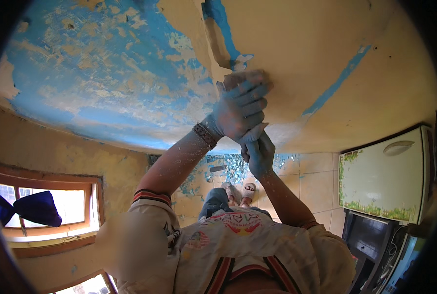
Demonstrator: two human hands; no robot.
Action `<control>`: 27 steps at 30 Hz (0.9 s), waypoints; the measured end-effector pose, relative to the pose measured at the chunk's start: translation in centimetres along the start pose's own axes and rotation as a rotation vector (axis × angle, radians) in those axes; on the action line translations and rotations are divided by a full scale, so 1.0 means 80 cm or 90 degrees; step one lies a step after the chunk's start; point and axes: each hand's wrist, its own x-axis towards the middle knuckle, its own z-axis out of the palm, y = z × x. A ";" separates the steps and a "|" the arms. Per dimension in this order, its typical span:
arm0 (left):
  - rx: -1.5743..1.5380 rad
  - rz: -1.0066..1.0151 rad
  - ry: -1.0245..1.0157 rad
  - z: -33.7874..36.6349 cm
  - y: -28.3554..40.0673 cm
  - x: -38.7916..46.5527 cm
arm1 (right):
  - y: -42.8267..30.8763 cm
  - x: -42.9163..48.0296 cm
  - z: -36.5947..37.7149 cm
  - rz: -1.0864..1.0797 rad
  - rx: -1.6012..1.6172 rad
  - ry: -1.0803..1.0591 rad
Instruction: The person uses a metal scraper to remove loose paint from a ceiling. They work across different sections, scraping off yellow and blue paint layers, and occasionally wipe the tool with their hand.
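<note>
My left hand, dusted blue and wearing a bracelet or watch, is wrapped around a flat tool, likely a scraper, against the wall. The fingers and tool are motion-blurred, and most of the tool is hidden. Just below, my right hand is closed at the tool's lower end, close against the left palm. Above the hands, loose paint curls beside a strip of blue paint on the tan wall. To the left is a broad patch of flaking blue paint.
Paint flakes litter the tiled floor at the wall's foot, near my sandalled feet. A pale refrigerator stands at right, beside dark furniture. A wood-framed window with a dark blue knotted cloth is at left.
</note>
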 end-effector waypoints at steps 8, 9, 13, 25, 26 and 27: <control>-0.026 0.022 0.014 -0.035 -0.014 0.037 | -0.023 0.007 0.018 -0.074 -0.049 0.020; -0.026 0.012 -0.001 -0.034 -0.012 0.030 | -0.025 0.008 0.019 -0.076 -0.058 0.015; -0.021 -0.018 -0.018 0.004 0.005 -0.004 | 0.006 -0.011 -0.006 -0.020 -0.150 0.025; -0.051 -0.089 0.068 0.024 0.020 -0.011 | -0.018 -0.016 -0.041 0.102 0.118 -0.136; -0.042 -0.089 0.074 0.024 0.019 -0.009 | -0.022 -0.013 -0.041 0.110 0.101 -0.129; -0.031 -0.087 0.080 0.025 0.018 -0.007 | -0.027 -0.010 -0.040 0.116 0.085 -0.124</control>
